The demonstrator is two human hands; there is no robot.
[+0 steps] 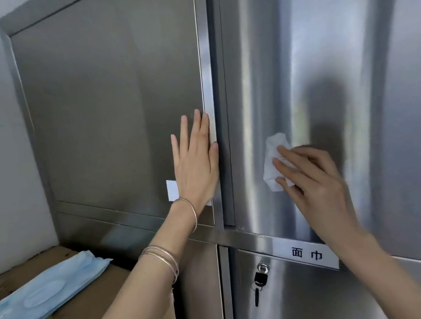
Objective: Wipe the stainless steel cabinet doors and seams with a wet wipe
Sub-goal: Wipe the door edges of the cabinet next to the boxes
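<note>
Head view: my right hand (309, 175) pins the soft, limp wet wipe (272, 160) to the slick door (286, 73) with near-straight fingers (285, 152); left hand (195, 161) flat, empty, beside the seam (206, 68).

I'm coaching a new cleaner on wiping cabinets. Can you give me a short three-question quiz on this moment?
1. True or false: the left hand lies flat on the left upper door.
2. What lies on the cardboard box at lower left?
3. The right hand presses the wet wipe against: A the left upper door; B the right upper door; C the cardboard box.

Key: 1 true. 2 the blue pack of wipes. 3 B.
</note>
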